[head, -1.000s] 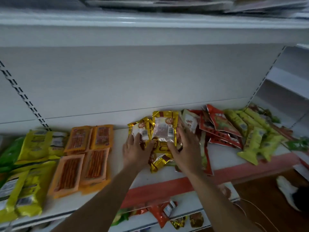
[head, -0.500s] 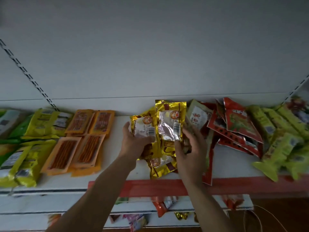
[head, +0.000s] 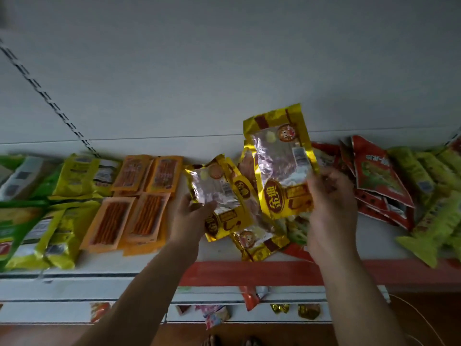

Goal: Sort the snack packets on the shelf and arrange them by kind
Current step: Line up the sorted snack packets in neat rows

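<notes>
Two gold packets off shelf (head: 219, 252), one per hand. My left hand (head: 189, 218) grips left gold packet (head: 219, 196), thumb across its face. My right hand (head: 329, 203) pinches right gold packet (head: 282, 166) by side edge, upright, held higher. Loose gold packet (head: 257, 245) lies on shelf beneath. Orange packets (head: 139, 196) left, red packets (head: 374, 181) right.

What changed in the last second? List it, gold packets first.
The right grip lifted a gold packet up off the pile and holds it raised. The left grip took hold of a second gold packet and raised it slightly. The orange stick packets and red packets stayed put on the shelf.
</notes>
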A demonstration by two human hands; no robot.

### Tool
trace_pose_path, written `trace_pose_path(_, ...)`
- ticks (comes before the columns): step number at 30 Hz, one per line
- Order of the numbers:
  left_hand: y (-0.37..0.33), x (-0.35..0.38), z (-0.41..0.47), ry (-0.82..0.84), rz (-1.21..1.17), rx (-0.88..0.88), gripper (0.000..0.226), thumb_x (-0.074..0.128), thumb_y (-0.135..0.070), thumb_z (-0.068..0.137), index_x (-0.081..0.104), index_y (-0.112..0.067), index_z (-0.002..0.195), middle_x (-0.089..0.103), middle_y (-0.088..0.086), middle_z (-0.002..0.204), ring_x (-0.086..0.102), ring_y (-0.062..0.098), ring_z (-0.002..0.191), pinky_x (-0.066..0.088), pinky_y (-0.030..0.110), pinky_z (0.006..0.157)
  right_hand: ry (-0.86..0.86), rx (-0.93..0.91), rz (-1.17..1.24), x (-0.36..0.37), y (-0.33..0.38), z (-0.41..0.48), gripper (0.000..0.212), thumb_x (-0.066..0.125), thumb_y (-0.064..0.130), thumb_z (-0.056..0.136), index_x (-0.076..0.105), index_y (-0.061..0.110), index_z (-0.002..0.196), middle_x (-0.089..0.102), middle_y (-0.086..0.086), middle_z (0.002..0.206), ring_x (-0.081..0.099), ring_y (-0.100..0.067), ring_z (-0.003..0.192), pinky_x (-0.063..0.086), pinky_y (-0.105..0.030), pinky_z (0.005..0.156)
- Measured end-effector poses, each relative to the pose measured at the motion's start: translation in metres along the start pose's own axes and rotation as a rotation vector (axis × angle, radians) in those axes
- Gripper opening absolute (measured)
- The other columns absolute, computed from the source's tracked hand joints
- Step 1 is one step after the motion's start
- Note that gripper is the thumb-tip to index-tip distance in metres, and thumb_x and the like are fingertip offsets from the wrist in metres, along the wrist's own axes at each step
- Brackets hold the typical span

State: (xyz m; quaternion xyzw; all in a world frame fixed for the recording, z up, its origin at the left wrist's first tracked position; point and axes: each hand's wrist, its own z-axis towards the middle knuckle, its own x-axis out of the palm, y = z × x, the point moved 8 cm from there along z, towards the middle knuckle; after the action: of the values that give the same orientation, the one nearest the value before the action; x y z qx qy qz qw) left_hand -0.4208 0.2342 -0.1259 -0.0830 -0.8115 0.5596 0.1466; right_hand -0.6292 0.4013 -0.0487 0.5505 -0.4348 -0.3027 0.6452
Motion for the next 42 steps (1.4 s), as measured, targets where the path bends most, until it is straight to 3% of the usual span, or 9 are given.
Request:
trace_pose_path(6, -0.002, 0.039, -0.016, 0.396, -0.271, -0.153, 0.03, 0.047, -0.027, 0.101, 0.068, -0.021, 0.122, 0.068, 0.013, 0.119, 0.068, 0.028, 0.103, 0.055, 0.04, 0.079, 0.127, -0.098, -0.466, 0.034, -0.019, -0.034, 0.031, 0.065, 0.024, 0.091, 0.06, 0.034, 0.12, 0.057, 0.037, 0.102, 0.057, 0.017, 0.087, 0.042, -0.001, 0.064)
trace_pose_path(11, -0.013, 0.041, -0.022, 0.568, -0.251, -0.062, 0.072, 0.045, -0.072, 0.09, 0.053, -0.021, 0.14, 0.059, 0.01, 0.137, 0.056, 0.028, 0.127, 0.048, 0.045, 0.103, 0.164, -0.129, -0.75, 0.063, -0.034, -0.054, 0.031, 0.066, 0.031, 0.092, 0.063, 0.023, 0.121, 0.064, 0.012, 0.115, 0.06, -0.007, 0.105, 0.047, -0.022, 0.087)
trace_pose_path(17, -0.011, 0.031, -0.014, 0.519, -0.2, -0.102, 0.077, 0.07, -0.067, 0.074, 0.052, -0.029, 0.139, 0.06, 0.004, 0.136, 0.058, 0.028, 0.124, 0.043, 0.055, 0.105, 0.115, -0.196, -0.912, 0.058, -0.031, -0.061, 0.029, 0.059, 0.031, 0.096, 0.062, 0.021, 0.123, 0.058, 0.005, 0.124, 0.054, -0.014, 0.114, 0.041, -0.024, 0.087)
trace_pose_path(22, -0.007, 0.022, -0.002, 0.316, -0.16, -0.061, 0.031, 0.071, -0.01, 0.086, 0.066, -0.02, 0.115, 0.073, 0.009, 0.11, 0.071, 0.028, 0.097, 0.055, 0.054, 0.089, 0.111, -0.271, -1.086, 0.064, -0.024, -0.059, 0.034, 0.068, 0.034, 0.09, 0.065, 0.017, 0.119, 0.063, -0.001, 0.116, 0.056, -0.02, 0.108, 0.044, -0.029, 0.086)
trace_pose_path(27, -0.009, 0.009, 0.009, 0.298, -0.259, -0.142, 0.03, 0.066, -0.016, 0.091, 0.065, -0.018, 0.121, 0.069, 0.011, 0.121, 0.062, 0.033, 0.115, 0.048, 0.056, 0.099, 0.143, -0.164, -1.256, 0.053, -0.03, -0.054, 0.037, 0.063, 0.033, 0.092, 0.059, 0.021, 0.127, 0.063, 0.0, 0.116, 0.055, -0.013, 0.089, 0.037, -0.024, 0.074)
trace_pose_path(29, -0.01, 0.008, 0.008, 0.333, -0.288, -0.161, 0.023, 0.062, -0.017, 0.093, 0.067, -0.014, 0.116, 0.071, 0.012, 0.109, 0.068, 0.032, 0.097, 0.056, 0.048, 0.082, 0.187, -0.141, -1.306, 0.056, -0.031, -0.051, 0.038, 0.061, 0.031, 0.093, 0.057, 0.022, 0.13, 0.064, 0.001, 0.116, 0.059, -0.015, 0.092, 0.037, -0.024, 0.073)
trace_pose_path(31, -0.011, 0.01, 0.008, 0.378, -0.287, -0.162, 0.014, 0.059, -0.02, 0.094, 0.072, -0.015, 0.09, 0.066, 0.009, 0.075, 0.062, 0.024, 0.058, 0.049, 0.032, 0.05, 0.24, -0.106, -1.297, 0.058, -0.032, -0.047, 0.035, 0.06, 0.036, 0.092, 0.057, 0.028, 0.126, 0.067, 0.005, 0.111, 0.063, -0.02, 0.096, 0.04, -0.027, 0.072)
trace_pose_path(33, -0.013, 0.015, 0.008, 0.446, -0.338, -0.184, 0.021, 0.057, -0.026, 0.092, 0.072, -0.019, 0.078, 0.063, 0.0, 0.064, 0.058, 0.016, 0.049, 0.042, 0.024, 0.044, 0.284, -0.039, -1.19, 0.057, -0.033, -0.042, 0.029, 0.061, 0.045, 0.09, 0.058, 0.039, 0.119, 0.067, 0.015, 0.099, 0.063, -0.014, 0.088, 0.042, -0.026, 0.066)
trace_pose_path(42, -0.032, 0.023, 0.014, 0.428, -0.543, -0.219, 0.036, 0.049, -0.028, 0.094, 0.072, -0.008, 0.113, 0.071, 0.014, 0.115, 0.07, 0.029, 0.103, 0.059, 0.039, 0.071, 0.385, 0.193, -0.613, 0.053, -0.024, -0.017, 0.003, 0.073, 0.029, 0.083, 0.076, 0.03, 0.085, 0.058, 0.007, 0.052, 0.051, -0.004, 0.049, 0.038, -0.02, 0.051)
